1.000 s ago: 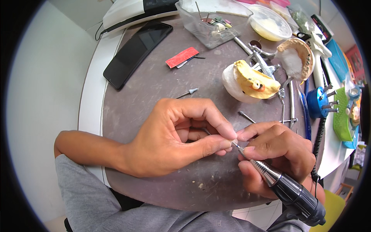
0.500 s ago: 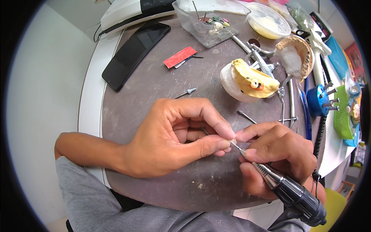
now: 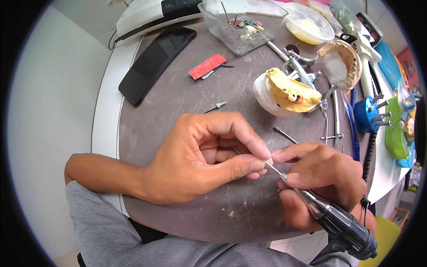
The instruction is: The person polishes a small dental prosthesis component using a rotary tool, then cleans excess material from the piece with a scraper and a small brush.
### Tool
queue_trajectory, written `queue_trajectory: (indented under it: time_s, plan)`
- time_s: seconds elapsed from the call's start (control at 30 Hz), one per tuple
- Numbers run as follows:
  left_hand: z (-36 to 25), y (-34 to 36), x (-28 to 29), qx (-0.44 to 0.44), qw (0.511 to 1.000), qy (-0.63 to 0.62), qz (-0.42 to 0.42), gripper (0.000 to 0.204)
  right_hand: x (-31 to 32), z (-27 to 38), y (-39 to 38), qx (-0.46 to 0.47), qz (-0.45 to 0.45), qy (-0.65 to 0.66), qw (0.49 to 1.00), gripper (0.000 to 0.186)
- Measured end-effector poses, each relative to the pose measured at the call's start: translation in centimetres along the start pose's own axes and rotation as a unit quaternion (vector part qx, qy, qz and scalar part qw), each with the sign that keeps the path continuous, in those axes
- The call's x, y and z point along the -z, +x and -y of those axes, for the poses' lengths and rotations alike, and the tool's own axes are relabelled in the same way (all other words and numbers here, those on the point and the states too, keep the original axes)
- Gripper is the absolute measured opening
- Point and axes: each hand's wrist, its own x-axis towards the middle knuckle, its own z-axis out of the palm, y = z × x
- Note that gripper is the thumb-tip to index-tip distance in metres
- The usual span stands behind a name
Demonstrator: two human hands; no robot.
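Note:
My left hand (image 3: 195, 162) is closed, thumb and forefinger pinching the end of a thin metal bit (image 3: 273, 168), whose tip is hidden. My right hand (image 3: 327, 173) is closed around a black-and-silver rotary handpiece (image 3: 344, 229) at the lower right, its thumb at the nose where the bit's shank enters. A loose bur with a pale grey tip (image 3: 220, 105) lies above my left hand, and another metal bur (image 3: 284, 134) above my right fingers. Beyond them, a yellow dental cast on a white base (image 3: 284, 86) sits beside a metal articulator (image 3: 307, 75).
A black phone (image 3: 155, 64), a red strip (image 3: 207, 66), a clear bur container (image 3: 240, 46) and a round lidded tub (image 3: 309, 24) stand behind. A second cast (image 3: 351, 66), a blue bur holder (image 3: 367, 115) and a green basket (image 3: 394, 133) occupy the right side.
The handpiece and my right fingers have moved slightly right and down, and more of the bit's shank shows between my hands. My left hand has barely moved.

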Motion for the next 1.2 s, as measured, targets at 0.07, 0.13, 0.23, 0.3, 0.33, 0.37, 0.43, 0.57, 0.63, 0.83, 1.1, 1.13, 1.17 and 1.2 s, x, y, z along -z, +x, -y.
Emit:
queue_trajectory:
  time_s: [0.07,0.13,0.23,0.3,0.33,0.37,0.43,0.57,0.63,0.83,1.1,1.13,1.17,1.2]
  plan:
    - [0.04,0.21,0.03,-0.007,1.000,-0.004,0.007,0.015,-0.08,0.36,-0.43,-0.012,-0.022,0.023,0.999,0.023]
    - [0.21,0.23,0.14,-0.013,1.000,-0.001,0.008,0.015,-0.44,0.14,-0.81,-0.021,-0.043,0.038,0.998,0.023]
    - [0.27,0.01,0.14,-0.009,1.000,0.001,-0.002,0.015,-0.50,0.01,-0.65,-0.022,-0.031,0.037,0.999,0.023]
    - [0.17,-0.02,0.13,-0.001,1.000,0.001,-0.007,0.015,-0.48,0.05,-0.58,-0.025,-0.022,0.031,0.999,0.023]
    - [0.10,-0.05,0.12,0.004,1.000,0.001,-0.010,0.015,-0.53,0.07,-0.53,-0.027,-0.021,0.029,0.999,0.023]
    - [0.00,-0.03,0.08,0.008,1.000,0.000,-0.010,0.015,-0.52,0.12,-0.51,-0.028,-0.021,0.026,0.999,0.023]
    - [-0.16,-0.02,0.03,0.016,1.000,-0.001,-0.013,0.015,-0.60,0.22,-0.40,-0.029,-0.026,0.020,0.999,0.022]
    - [-0.21,0.02,-0.03,0.019,1.000,-0.006,-0.011,0.015,-0.61,0.14,-0.37,-0.023,-0.030,0.010,0.999,0.022]
    - [-0.25,0.13,-0.13,0.017,1.000,-0.009,-0.008,0.015,-0.52,0.12,-0.34,-0.018,-0.029,0.006,0.999,0.022]
    - [0.14,-0.15,0.02,0.011,1.000,-0.017,-0.011,0.016,-0.74,-0.54,-0.13,-0.001,-0.009,-0.011,1.000,0.022]
    - [-0.18,-0.11,-0.12,0.019,1.000,-0.011,-0.003,0.017,-0.75,-0.24,-0.07,-0.012,-0.016,-0.024,1.000,0.022]
    - [-0.12,-0.17,-0.09,0.015,1.000,-0.006,-0.001,0.017,-0.81,-0.29,-0.02,-0.006,-0.017,-0.028,0.999,0.022]
    - [-0.12,-0.16,-0.10,0.018,1.000,-0.011,-0.003,0.017,-0.78,-0.23,-0.07,-0.011,-0.017,-0.026,0.999,0.022]
    - [-0.12,-0.17,-0.12,0.020,1.000,-0.016,-0.005,0.017,-0.74,-0.10,-0.16,-0.017,-0.017,-0.024,0.999,0.022]
